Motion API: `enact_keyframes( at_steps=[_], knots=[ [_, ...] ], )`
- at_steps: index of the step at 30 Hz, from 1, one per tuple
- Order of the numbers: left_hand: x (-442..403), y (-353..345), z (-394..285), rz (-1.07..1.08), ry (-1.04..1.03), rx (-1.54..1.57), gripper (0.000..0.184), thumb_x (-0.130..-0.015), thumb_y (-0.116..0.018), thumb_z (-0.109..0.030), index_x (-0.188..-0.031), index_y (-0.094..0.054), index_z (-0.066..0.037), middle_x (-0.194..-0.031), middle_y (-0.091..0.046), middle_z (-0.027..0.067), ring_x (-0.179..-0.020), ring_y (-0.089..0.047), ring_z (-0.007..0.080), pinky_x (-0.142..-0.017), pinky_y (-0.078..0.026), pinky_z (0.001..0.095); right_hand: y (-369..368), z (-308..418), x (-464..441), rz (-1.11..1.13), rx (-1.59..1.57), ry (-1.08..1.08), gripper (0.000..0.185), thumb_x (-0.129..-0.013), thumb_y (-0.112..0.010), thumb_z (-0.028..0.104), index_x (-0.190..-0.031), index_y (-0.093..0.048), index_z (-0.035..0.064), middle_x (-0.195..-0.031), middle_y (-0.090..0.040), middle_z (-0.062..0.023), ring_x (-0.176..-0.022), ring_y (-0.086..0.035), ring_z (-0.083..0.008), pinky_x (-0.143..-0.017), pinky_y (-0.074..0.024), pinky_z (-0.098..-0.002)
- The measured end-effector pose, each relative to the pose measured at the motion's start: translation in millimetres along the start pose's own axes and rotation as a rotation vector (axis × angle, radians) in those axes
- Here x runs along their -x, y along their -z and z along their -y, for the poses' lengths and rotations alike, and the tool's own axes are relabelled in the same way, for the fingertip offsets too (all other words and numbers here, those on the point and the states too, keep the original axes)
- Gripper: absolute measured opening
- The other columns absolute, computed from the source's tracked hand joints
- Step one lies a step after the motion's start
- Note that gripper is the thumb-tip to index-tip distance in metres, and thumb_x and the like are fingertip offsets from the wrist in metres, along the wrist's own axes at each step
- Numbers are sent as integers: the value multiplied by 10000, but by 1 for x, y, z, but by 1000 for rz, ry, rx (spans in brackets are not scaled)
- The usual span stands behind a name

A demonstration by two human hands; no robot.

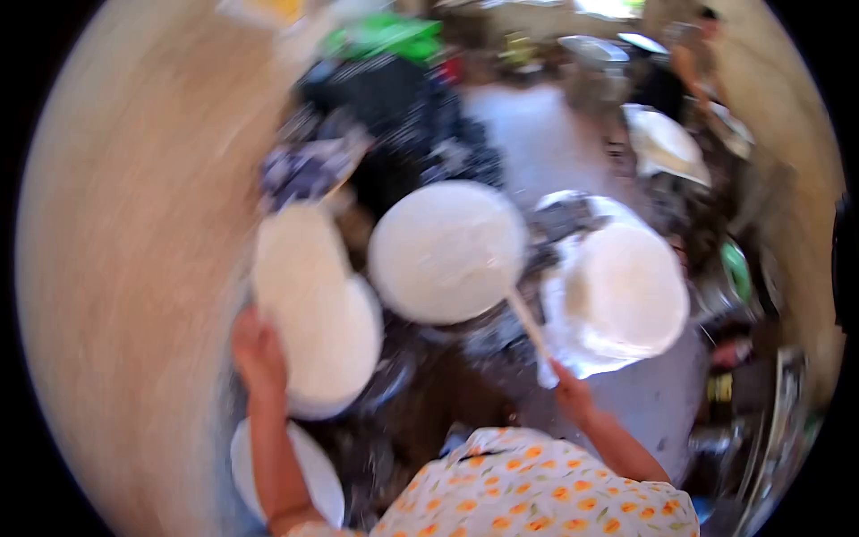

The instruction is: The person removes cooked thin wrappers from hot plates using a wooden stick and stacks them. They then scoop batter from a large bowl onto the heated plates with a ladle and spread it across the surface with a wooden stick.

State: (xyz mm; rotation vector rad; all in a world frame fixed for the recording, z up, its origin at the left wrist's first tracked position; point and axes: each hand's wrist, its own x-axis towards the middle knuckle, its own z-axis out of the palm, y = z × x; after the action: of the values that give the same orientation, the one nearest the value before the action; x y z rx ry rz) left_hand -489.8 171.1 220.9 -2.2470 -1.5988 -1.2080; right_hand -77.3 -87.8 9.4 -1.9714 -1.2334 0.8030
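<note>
In the middle sits a round, flat white sheet, like a large thin flatbread; blur hides its detail. My right hand is closed around a thin light-coloured stick, whose far end meets the lower right edge of this sheet. On the left, a pale elongated sheet overlaps a round white one. My left hand is at the left edge of these two, its fingers smeared by motion. At the right lies a thick round white stack on a shiny white covering.
A white round lies below my left forearm. Behind are black plastic bags and a green bag. A person is at the far right near a white-lined container. A tan wall borders the left side.
</note>
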Motion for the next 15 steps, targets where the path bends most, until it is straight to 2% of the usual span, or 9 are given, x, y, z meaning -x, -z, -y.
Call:
enact_keyframes(
  at_steps=[1,3,5,7,9,12,13,14,15],
  knots=[
    [-5,-7,-7,-51,-158,-67,169,-811,-508,16,-954,-588,62,-904,-604,239,-858,-562,417,-771,-454,439,5,-15,7,-14,62,32,546,-829,-461,39,-1350,-442,202,-1223,-538,-222,-1082,-563,-351,-917,-453,-382],
    [-40,-8,-62,158,-116,89,146,-824,-489,15,-936,-571,60,-887,-580,231,-826,-552,400,-740,-444,426,21,-29,16,-106,39,54,590,-818,-474,34,-1369,-416,237,-1154,-581,-201,-1023,-582,-364,-872,-466,-413],
    [-62,-14,-103,257,-103,130,121,-839,-472,11,-913,-557,53,-888,-570,209,-813,-548,388,-728,-441,418,39,-31,33,-125,-60,-55,597,-817,-482,26,-1369,-422,245,-1109,-600,-198,-971,-600,-350,-836,-475,-396],
    [-79,-34,-151,249,-245,165,116,-844,-465,7,-907,-553,49,-896,-571,199,-820,-552,374,-731,-444,406,52,-40,49,-185,-133,-283,578,-825,-492,33,-1359,-439,248,-1093,-610,-188,-930,-617,-302,-809,-480,-359],
    [-90,-61,-200,228,-363,197,111,-849,-459,3,-901,-549,44,-904,-573,188,-827,-556,359,-734,-447,394,61,-57,61,-455,-201,-193,559,-832,-478,41,-1352,-454,246,-920,-637,-159,-750,-606,-229,-703,-486,-324],
    [-83,-101,-278,130,-732,261,91,-871,-467,-27,-877,-540,27,-946,-589,184,-858,-576,344,-770,-463,369,84,-85,96,-531,-200,-398,577,-817,-489,30,-1354,-451,236,-870,-635,-142,-689,-584,-198,-658,-480,-321],
    [-76,-114,-304,128,-810,264,100,-887,-468,-43,-839,-531,18,-968,-596,184,-866,-581,344,-781,-469,362,95,-85,109,-571,-215,-478,581,-815,-487,6,-1355,-452,220,-866,-623,-104,-645,-511,-148,-615,-445,-288],
    [-66,-135,-321,187,-742,382,97,-882,-476,-43,-833,-532,19,-981,-600,184,-860,-587,338,-762,-480,369,103,-87,122,-611,-228,-558,587,-813,-485,-17,-1356,-453,204,-862,-611,-65,-602,-437,-99,-573,-410,-255],
    [-51,-161,-337,247,-668,496,94,-877,-483,-44,-828,-533,19,-994,-604,184,-854,-594,331,-744,-492,375,107,-94,134,-619,-234,-578,587,-813,-485,-17,-1356,-453,204,-862,-611,-65,-602,-437,-99,-573,-410,-255]
  ],
)
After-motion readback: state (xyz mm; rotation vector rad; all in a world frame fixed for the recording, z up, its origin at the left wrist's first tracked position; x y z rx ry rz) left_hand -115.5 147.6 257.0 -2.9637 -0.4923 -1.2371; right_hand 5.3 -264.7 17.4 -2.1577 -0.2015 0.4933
